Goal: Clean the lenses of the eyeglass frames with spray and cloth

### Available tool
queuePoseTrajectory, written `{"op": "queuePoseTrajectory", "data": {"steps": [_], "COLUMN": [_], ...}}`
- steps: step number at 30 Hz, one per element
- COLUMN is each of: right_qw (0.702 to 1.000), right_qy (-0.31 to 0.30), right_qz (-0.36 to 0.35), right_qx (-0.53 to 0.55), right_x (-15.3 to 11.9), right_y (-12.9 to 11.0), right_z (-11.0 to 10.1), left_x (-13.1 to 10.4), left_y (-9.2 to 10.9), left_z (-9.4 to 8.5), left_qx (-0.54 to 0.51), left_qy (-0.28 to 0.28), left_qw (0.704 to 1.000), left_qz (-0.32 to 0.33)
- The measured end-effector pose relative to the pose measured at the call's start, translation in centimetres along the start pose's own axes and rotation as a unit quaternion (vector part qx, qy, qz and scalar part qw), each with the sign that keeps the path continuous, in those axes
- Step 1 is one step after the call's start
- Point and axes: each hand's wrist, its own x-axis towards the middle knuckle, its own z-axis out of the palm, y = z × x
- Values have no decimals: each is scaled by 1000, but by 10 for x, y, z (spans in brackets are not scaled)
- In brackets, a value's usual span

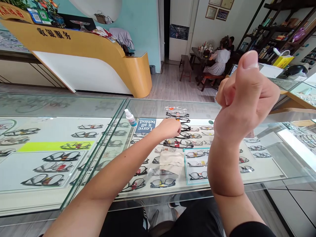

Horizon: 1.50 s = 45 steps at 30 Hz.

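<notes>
My left hand [170, 127] reaches forward over the glass counter, its fingers curled down beside a column of eyeglasses lying one behind another. Black-framed eyeglasses [178, 143] are at the near end of that column, and clear-framed eyeglasses [175, 108] are at the far end. The left fingertips are partly hidden, so whatever they pinch does not show. Raised high at the right, close to the camera, my right hand [247, 98] is closed in a fist with the thumb uppermost; nothing shows in it. A beige cloth [172, 161] lies nearer to me on the glass.
A small white spray bottle [130, 118] stands left of my left hand. Under the glass counter top [138, 110], several rows of eyeglasses are on display. Beyond it is a yellow-and-white cashier desk [139, 75]. A seated person [219, 61] is at a table at the back.
</notes>
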Motion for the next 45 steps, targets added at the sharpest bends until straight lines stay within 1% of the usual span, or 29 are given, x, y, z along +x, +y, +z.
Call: {"op": "queuePoseTrajectory", "data": {"steps": [2,5,8,10,12,13,14,16,18,20,22,23,24,26,28,31,36,42,45], "right_qw": [1000,998,998,997,996,996,996,993,991,986,979,975,969,954,939,930,923,926,935], "right_qy": [9,22,22,20,-2,-18,-35,-63,-79,-90,-99,-106,-118,-149,-183,-216,-241,-237,-221], "right_qz": [-6,11,22,10,24,40,58,80,86,104,133,151,169,201,215,213,209,198,185], "right_qx": [26,54,56,78,86,78,66,51,70,99,118,126,138,167,195,208,215,217,207], "right_x": [-1,-2,-2,0,1,1,0,-1,-4,-5,-6,-6,-5,-5,-4,-6,-11,-13,-13], "right_y": [1,1,1,0,-2,-2,-2,0,4,10,14,15,15,15,14,13,16,21,22], "right_z": [2,4,4,3,0,-2,-4,-6,-6,-3,0,1,2,3,4,5,8,11,11], "left_x": [-3,-9,-20,-31,-45,-53,-60,-74,-84,-91,-95,-96,-97,-100,-102,-105,-108,-111,-112], "left_y": [1,3,2,0,-3,-5,-6,-7,-6,-3,1,3,5,9,11,12,13,13,13], "left_z": [-4,-12,-28,-43,-59,-66,-73,-83,-88,-90,-90,-90,-90,-91,-91,-92,-92,-90,-91], "left_qx": [-12,-24,-48,-83,-135,-169,-208,-298,-387,-457,-504,-521,-535,-553,-560,-565,-557,-541,-547], "left_qy": [2,8,29,62,118,154,192,266,332,386,428,441,449,460,469,479,488,487,489], "left_qw": [1000,1000,998,994,984,974,959,917,860,801,750,731,715,694,681,671,671,684,679], "left_qz": [8,18,25,23,11,1,-8,-20,-16,1,20,28,34,42,43,42,40,44,40]}}
